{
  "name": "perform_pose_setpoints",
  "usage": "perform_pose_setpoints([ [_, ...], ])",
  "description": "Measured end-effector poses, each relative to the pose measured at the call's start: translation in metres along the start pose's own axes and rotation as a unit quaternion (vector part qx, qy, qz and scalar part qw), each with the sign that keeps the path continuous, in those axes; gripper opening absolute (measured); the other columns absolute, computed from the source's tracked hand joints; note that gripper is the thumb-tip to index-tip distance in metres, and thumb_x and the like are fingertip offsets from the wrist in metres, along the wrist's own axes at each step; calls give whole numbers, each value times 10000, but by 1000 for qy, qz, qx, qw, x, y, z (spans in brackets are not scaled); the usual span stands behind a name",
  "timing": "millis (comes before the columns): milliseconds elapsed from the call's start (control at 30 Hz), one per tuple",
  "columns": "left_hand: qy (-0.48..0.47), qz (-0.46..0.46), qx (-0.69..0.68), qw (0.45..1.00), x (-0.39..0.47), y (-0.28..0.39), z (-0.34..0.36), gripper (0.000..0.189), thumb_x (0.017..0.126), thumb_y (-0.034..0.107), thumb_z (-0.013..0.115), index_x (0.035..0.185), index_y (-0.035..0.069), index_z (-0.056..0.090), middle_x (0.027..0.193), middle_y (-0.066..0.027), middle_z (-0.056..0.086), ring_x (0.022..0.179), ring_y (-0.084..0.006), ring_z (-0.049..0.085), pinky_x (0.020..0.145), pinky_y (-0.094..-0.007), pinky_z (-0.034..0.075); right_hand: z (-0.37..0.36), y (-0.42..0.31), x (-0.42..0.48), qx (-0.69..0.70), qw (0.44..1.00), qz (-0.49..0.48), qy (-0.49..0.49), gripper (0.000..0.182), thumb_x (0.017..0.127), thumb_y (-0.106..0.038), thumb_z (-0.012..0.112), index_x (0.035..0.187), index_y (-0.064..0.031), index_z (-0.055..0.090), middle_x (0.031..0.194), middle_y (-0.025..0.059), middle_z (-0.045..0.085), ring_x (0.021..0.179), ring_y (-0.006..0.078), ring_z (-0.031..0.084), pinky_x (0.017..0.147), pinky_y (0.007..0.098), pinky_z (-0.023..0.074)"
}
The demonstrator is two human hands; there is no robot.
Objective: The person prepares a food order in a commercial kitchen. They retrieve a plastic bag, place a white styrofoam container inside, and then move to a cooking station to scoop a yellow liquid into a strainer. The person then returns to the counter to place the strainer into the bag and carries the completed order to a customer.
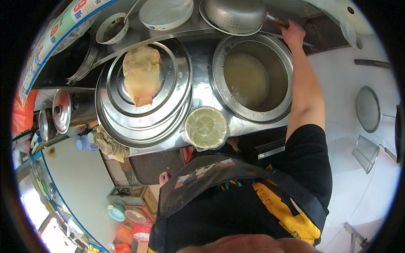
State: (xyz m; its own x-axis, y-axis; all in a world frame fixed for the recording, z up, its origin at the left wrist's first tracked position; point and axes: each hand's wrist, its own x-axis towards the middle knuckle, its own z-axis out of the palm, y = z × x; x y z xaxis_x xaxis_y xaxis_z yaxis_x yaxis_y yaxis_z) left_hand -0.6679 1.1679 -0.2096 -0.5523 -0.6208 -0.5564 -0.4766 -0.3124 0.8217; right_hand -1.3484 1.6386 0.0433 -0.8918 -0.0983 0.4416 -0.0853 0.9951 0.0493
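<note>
My right hand grips the wooden handle of a hammered metal pan, which lies upside down over a white-rimmed dish on the shelf. Below that, a deep steel pot of cloudy liquid stands uncovered in the counter. A plastic-lined container of yellowish liquid is at the counter's front edge. On the left, stacked round metal lids carry a folded yellowish cloth. My left hand hangs low beside the apron, mostly hidden; its fingers look curled, but whether it holds anything does not show.
On the shelf stand a white bowl and a smaller bowl with a spoon in it. Round and square wire strainers hang on the right wall. A crumpled cloth lies at the counter's left corner. Plastic basins sit low on the left.
</note>
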Motion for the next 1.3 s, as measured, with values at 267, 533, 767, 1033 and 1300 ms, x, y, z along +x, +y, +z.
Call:
perform_pose_setpoints([
  [267,-40,208,87,973,1,-1,41,172,881,172,551,788,28,548,585,-44,519,539,-96,482,507,-259,410,-30,45,-123,281,951,52,115,242,699,-132,632,918,-35,596,873,134,612,817,279,584,754,391,446],
  [533,-74,82,156,982,-15,131,121,177,877,177,565,874,6,608,750,-53,590,717,-104,529,678,-242,429,-46,88,-278,112,931,130,-322,307,799,-226,572,986,15,540,914,190,617,867,330,595,752,407,454],
  [767,-104,130,71,983,-7,184,154,176,895,158,548,921,-6,606,798,-30,601,755,-103,534,703,-240,431,12,53,-270,-78,885,106,-446,388,848,-326,510,1021,21,523,1026,223,601,954,352,589,798,441,482],
  [1033,-52,75,61,994,-21,145,118,173,896,150,540,899,-12,600,749,-27,582,696,-99,520,652,-233,426,71,3,-263,-85,848,152,-500,388,879,-277,451,1129,19,481,1131,201,571,1027,330,573,855,418,474],
  [1300,-39,53,3,998,-25,144,114,163,904,148,535,919,-3,595,730,-24,572,659,-98,511,621,-228,421,105,-9,-277,194,718,333,-580,245,860,-218,535,726,-15,558,706,141,604,562,243,576,463,368,444],
])
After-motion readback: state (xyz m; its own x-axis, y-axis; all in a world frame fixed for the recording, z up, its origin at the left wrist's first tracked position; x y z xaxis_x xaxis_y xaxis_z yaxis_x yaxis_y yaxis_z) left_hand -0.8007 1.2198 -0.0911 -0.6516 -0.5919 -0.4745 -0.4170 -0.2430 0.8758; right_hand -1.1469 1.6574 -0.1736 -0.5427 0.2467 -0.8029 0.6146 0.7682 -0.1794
